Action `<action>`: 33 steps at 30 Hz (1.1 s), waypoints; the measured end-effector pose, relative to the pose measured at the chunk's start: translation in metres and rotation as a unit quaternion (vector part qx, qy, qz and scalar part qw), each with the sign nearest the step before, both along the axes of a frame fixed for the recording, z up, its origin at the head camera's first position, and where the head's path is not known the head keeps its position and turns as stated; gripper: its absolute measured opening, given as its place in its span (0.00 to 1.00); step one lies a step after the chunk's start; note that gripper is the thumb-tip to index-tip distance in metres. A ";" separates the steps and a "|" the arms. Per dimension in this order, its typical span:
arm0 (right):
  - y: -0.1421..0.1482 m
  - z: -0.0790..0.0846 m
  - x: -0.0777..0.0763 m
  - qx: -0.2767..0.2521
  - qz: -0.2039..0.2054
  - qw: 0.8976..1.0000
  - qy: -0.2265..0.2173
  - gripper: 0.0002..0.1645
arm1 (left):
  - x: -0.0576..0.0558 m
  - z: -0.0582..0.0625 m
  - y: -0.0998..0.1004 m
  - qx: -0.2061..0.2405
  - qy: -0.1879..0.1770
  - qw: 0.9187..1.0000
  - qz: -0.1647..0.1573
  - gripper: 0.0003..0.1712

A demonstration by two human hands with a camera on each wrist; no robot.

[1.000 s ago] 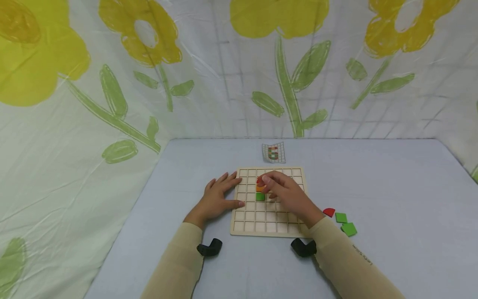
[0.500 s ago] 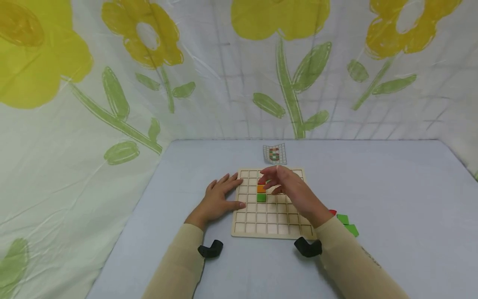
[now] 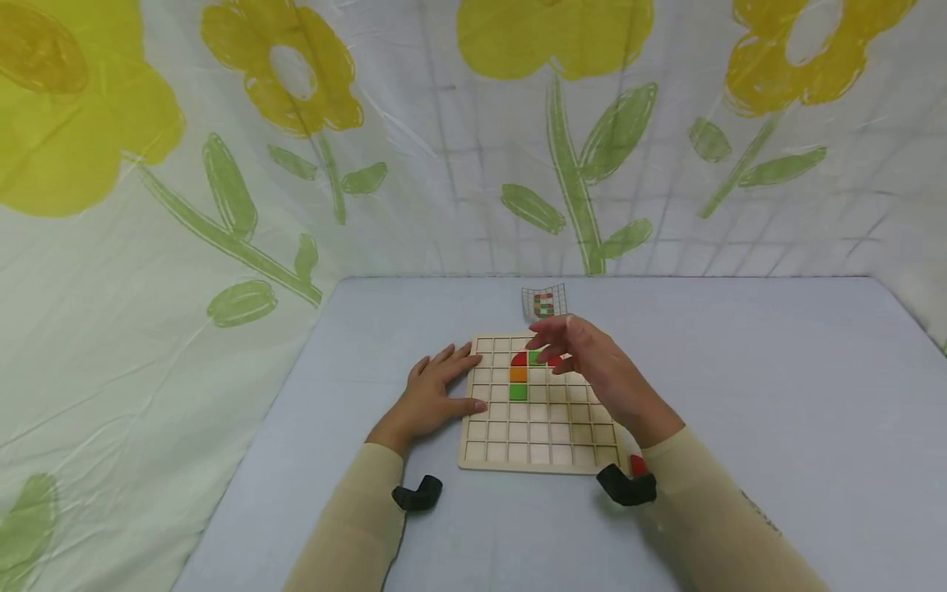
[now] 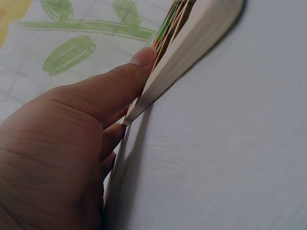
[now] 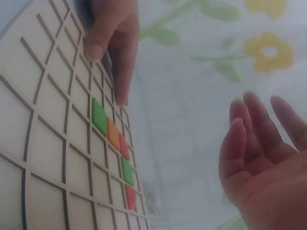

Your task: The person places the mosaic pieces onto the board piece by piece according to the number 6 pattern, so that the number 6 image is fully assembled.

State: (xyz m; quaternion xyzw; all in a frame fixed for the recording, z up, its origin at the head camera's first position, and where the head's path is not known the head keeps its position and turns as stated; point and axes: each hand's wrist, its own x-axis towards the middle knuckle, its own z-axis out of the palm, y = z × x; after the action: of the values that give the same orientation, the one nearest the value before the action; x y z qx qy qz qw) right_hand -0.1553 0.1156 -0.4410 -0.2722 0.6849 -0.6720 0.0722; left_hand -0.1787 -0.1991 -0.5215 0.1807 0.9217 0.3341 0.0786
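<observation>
A wooden grid board (image 3: 510,452) lies on the table with several coloured tiles in its upper cells. An orange tile (image 3: 519,374) sits over a green tile (image 3: 519,392); above them a row runs from a rounded red tile (image 3: 519,359) through a green tile (image 5: 127,171) to another red tile (image 5: 130,197). My left hand (image 3: 432,395) rests at the board's left edge, fingers spread, its thumb (image 4: 134,72) on the rim. Over the board's upper right hangs my right hand (image 3: 592,358), fingers loosely bent with nothing between them, partly covering the row.
Behind the board lies a small printed pattern card (image 3: 543,302). A loose red piece (image 3: 638,465) shows beside the right wrist's black mount (image 3: 625,487). The right forearm hides the table beyond. A flowered curtain (image 3: 414,164) hangs behind the table.
My right hand has drawn up and right from the tiles, uncovering the red and green ones in the row. Its forearm now covers the loose green pieces. The left hand stays in place.
</observation>
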 end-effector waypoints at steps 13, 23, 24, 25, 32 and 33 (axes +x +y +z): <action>0.028 0.003 0.009 0.034 -0.019 0.999 0.023 0.30 | -0.001 -0.001 0.000 0.001 -0.001 1.000 0.005 0.51; 0.059 -0.008 0.015 0.091 -0.043 0.995 0.015 0.27 | -0.001 -0.001 0.001 -0.001 -0.003 1.000 0.006 0.51; 0.061 -0.008 0.016 0.094 -0.046 0.994 0.016 0.26 | -0.001 -0.001 0.000 -0.002 -0.002 1.000 0.005 0.51; 0.064 -0.008 0.016 0.098 -0.049 0.994 0.017 0.26 | 0.000 0.000 0.000 -0.001 -0.001 1.000 0.005 0.51; 0.079 -0.013 0.024 0.116 -0.069 0.991 0.023 0.25 | 0.000 0.000 0.001 0.000 -0.004 1.000 0.005 0.51; 0.081 -0.014 0.025 0.120 -0.071 0.990 0.021 0.25 | 0.000 -0.001 0.001 0.001 -0.005 1.000 0.005 0.51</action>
State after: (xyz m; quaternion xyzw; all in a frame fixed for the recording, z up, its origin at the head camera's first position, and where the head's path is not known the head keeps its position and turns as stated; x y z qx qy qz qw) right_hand -0.1306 0.1967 -0.4552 -0.2263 0.7798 -0.5823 0.0416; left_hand -0.1787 -0.1982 -0.5222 0.1743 0.9220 0.3360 0.0811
